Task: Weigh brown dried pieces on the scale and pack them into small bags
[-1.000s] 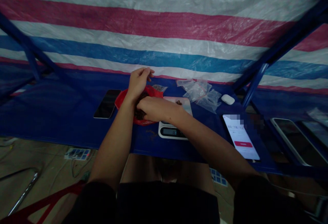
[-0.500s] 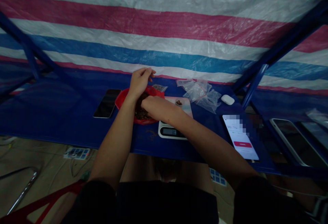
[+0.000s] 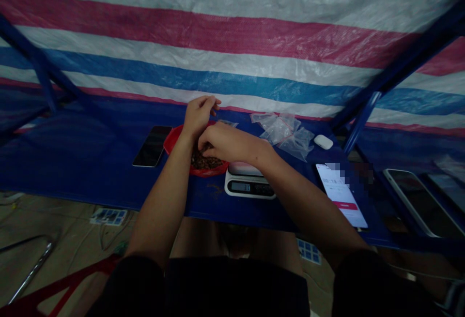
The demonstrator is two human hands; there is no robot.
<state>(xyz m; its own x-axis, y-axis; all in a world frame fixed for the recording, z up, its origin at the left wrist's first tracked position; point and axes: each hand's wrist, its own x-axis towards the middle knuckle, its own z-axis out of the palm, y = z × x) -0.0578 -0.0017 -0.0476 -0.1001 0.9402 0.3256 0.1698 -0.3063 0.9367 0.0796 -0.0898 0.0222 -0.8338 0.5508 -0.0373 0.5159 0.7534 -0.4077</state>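
Observation:
My left hand [image 3: 198,115] hangs above the far rim of a red plastic bag [image 3: 175,145], its fingers loosely curled and nothing visible in them. My right hand [image 3: 223,142] is bent down over a heap of small brown dried pieces [image 3: 206,161] in that bag, with its fingertips at the heap. Whether those fingers hold any pieces is hidden. Just to the right stands a white digital kitchen scale [image 3: 249,186] carrying a pale tray [image 3: 243,168], mostly hidden under my right wrist.
A dark smartphone [image 3: 151,146] lies left of the bag. Clear plastic bags [image 3: 286,133] and a white earbud case [image 3: 323,142] lie behind the scale. A lit phone [image 3: 339,195] lies at right, beside further phones [image 3: 421,202]. Everything rests on a blue tabletop [image 3: 72,157] before a striped tarp [image 3: 218,51].
My right hand has risen from the heap and moved farther from me, uncovering more of the brown pieces and the scale. My left hand has barely moved.

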